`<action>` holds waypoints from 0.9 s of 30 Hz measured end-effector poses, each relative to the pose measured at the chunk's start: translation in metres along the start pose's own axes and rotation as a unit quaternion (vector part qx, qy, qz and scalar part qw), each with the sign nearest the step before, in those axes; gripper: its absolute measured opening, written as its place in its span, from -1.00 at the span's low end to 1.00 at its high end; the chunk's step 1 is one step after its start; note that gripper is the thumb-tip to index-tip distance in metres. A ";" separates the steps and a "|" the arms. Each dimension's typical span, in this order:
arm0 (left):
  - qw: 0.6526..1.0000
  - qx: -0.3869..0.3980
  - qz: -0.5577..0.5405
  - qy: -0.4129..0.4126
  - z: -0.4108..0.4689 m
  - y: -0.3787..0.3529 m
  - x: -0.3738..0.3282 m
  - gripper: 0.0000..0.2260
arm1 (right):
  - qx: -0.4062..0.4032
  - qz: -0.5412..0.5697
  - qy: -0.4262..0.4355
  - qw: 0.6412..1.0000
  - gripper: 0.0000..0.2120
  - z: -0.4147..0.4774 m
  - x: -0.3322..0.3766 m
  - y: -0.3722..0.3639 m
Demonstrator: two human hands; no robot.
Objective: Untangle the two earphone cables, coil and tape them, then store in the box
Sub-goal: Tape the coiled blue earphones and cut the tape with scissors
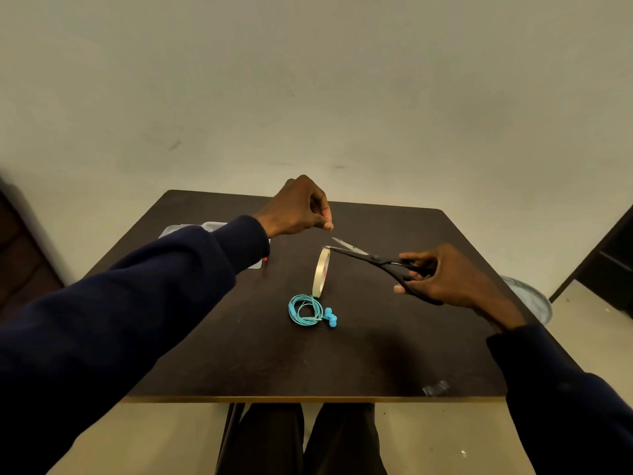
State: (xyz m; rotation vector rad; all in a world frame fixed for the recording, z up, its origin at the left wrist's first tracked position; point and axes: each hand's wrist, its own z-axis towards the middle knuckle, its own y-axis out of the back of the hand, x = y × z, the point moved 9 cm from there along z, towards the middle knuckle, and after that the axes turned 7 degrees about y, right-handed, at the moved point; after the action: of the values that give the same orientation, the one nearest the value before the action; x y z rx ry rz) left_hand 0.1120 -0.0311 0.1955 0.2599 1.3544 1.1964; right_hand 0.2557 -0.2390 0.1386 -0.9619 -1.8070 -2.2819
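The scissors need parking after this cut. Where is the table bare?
Bare: the near half of the table below the blue earphone coil, and the far right corner. Crowded: the centre, around the tape roll and scissors, and the clear box far left.

1. No text, brand or number could be read anywhere in the view.
2. The tape roll (pixel 321 273), standing on edge just beyond the blue earphone coil (pixel 306 310), bore small red marks on its inner core, too blurred to make out as letters.
3. Beyond and left of the tape roll, the clear plastic box (pixel 191 229) showed no legible label.
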 end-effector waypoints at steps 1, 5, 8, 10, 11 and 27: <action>1.000 0.000 -0.001 0.001 0.000 0.001 0.001 -0.88 | 0.001 -0.001 0.004 1.000 -0.35 0.001 0.001 -0.002; 1.000 -0.004 -0.004 0.001 -0.002 0.002 0.002 -0.87 | 0.012 -0.014 0.009 1.000 -0.37 0.008 0.010 -0.009; 1.000 -0.004 -0.005 0.002 -0.003 0.003 0.001 -0.88 | 0.023 -0.031 0.011 0.999 -0.40 0.013 0.017 -0.013; 1.000 -0.004 -0.008 0.002 -0.004 0.002 0.001 -0.89 | 0.026 -0.040 0.016 0.999 -0.41 0.016 0.022 -0.015; 1.000 -0.006 -0.009 0.002 -0.004 0.003 0.002 -0.89 | 0.025 -0.043 0.019 0.999 -0.42 0.018 0.024 -0.016; 0.999 -0.032 -0.021 0.002 -0.004 0.009 0.000 -0.90 | -0.036 -0.045 0.003 0.998 -0.60 0.025 0.012 -0.017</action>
State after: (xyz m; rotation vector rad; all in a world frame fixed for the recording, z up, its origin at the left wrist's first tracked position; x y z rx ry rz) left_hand 0.1038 -0.0291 0.2015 0.1833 1.3178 1.2034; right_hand 0.2497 -0.2081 0.1328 -0.9013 -1.8118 -2.4164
